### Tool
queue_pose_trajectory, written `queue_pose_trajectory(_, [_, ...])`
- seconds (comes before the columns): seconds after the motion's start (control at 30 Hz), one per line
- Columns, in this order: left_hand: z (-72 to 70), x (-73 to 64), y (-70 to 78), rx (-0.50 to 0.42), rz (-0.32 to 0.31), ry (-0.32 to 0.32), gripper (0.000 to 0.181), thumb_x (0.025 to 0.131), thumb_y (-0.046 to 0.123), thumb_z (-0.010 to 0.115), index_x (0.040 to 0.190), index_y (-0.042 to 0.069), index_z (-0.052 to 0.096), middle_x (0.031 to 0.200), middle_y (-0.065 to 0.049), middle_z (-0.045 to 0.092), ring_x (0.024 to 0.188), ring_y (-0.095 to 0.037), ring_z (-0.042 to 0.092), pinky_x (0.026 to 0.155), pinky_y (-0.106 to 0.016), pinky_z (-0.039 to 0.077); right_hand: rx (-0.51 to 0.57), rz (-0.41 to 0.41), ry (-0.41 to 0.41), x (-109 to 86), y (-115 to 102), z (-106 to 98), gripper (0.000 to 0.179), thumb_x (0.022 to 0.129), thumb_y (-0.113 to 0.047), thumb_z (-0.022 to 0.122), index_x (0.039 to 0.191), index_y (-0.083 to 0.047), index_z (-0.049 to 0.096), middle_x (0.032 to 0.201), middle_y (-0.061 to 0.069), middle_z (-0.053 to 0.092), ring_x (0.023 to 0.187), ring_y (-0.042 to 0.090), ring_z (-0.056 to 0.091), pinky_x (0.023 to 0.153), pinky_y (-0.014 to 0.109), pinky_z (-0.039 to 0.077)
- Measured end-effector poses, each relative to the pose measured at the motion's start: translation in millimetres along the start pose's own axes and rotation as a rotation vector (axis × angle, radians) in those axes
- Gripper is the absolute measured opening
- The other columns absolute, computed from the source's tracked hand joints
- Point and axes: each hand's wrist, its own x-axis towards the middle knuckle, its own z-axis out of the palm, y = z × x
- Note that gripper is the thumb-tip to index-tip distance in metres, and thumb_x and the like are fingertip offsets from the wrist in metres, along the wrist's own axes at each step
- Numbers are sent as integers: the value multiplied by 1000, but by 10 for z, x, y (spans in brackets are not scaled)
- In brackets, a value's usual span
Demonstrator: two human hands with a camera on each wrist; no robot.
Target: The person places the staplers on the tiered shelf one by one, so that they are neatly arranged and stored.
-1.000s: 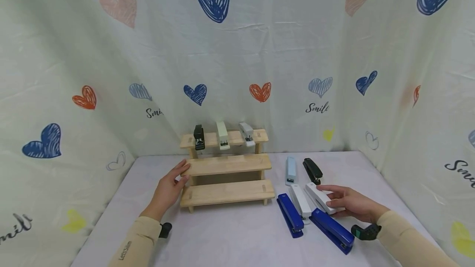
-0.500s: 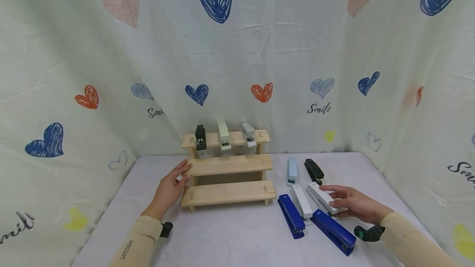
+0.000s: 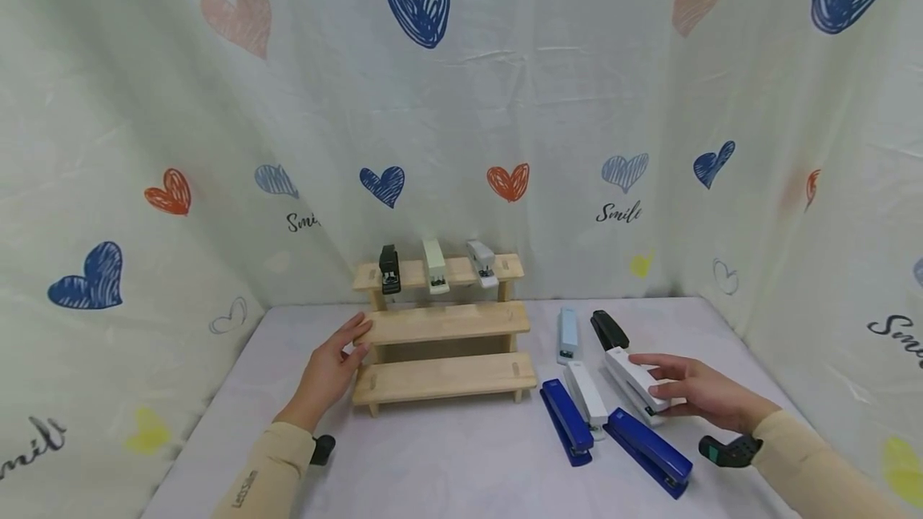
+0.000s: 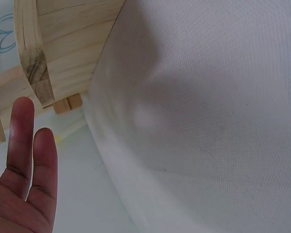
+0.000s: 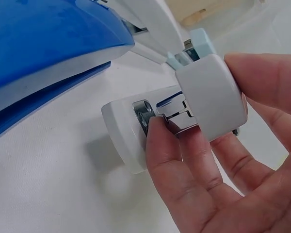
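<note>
My right hand (image 3: pixel 699 392) grips a white stapler (image 3: pixel 636 379) at the right of the table, thumb on one side and fingers on the other. In the right wrist view this stapler's rounded white end (image 5: pixel 211 94) sits between thumb and fingers, with its base and metal plate showing below. My left hand (image 3: pixel 328 371) holds the left end of the middle board of a three-tier wooden rack (image 3: pixel 447 379), thumb below the board. Two of its straight fingers (image 4: pixel 44 165) show beside the rack's wood (image 4: pixel 77 43) in the left wrist view.
Black, pale green (image 3: pixel 435 267) and grey staplers stand on the rack's top board. Around the gripped stapler lie a light blue stapler (image 3: pixel 568 331), a black one (image 3: pixel 608 328), another white one (image 3: pixel 587 392) and two dark blue ones (image 3: pixel 649 447). A heart-patterned curtain (image 3: pixel 461 102) surrounds the table.
My right hand has shifted slightly right with the white stapler, which now stands farther from the front blue stapler and overlaps the black one. The left hand stays on the rack.
</note>
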Motion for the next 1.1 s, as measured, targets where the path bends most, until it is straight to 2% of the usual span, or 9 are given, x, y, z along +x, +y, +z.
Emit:
queue_pose_trajectory(0.37, [3,12,-26,-11,-2,-5,42,101,18,62,142,8,57,156,-4,40,79,-17,58,72,-31,50,-27,-22,11,-82,-205,7,65,97,-17,66,153,-3,36,155,36,13,135,58,21,93,54,50])
queue_pose_trajectory(0.53, [4,5,-23,-21,5,-4,42,101,17,62,141,7,57,156,-5,40,84,-20,58,74,-31,49,-16,-48,20,-82,-371,20,65,96,-16,67,153,-4,36,158,31,13,137,56,17,94,54,49])
queue_pose_trajectory(0.67, [0,-3,-15,-18,6,-6,42,101,17,62,141,7,57,156,-4,40,85,-22,58,74,-31,49,-9,-81,-10,-37,-541,73,65,98,-16,65,154,-5,35,159,29,11,139,56,15,95,53,49])
queue_pose_trajectory(0.73, [-1,-3,-11,-16,7,-4,42,101,17,62,142,7,57,156,-4,40,88,-22,59,74,-32,49,-20,-99,-16,2,-635,136,64,97,-16,66,154,-7,36,159,29,13,139,55,18,94,52,49])
queue_pose_trajectory(0.8, [-2,-4,-8,-8,13,0,43,101,17,62,142,6,57,156,-5,40,92,-23,59,76,-33,50,-29,-112,-24,57,-729,221,64,97,-15,66,153,-8,39,155,29,23,135,52,28,93,52,50])
queue_pose_trajectory(0.93, [-5,-10,-2,-1,21,4,42,101,17,62,142,6,56,156,-6,40,102,-23,59,79,-35,50,-24,-131,-61,205,-923,461,62,96,-14,67,153,-11,41,146,26,37,123,40,45,92,51,51])
queue_pose_trajectory(1.1, [-9,-19,15,3,21,8,42,101,17,61,141,5,57,155,-6,41,97,-23,59,78,-35,50,21,-135,-112,413,-1186,874,59,95,-12,68,150,-12,47,144,22,43,119,36,51,89,51,52])
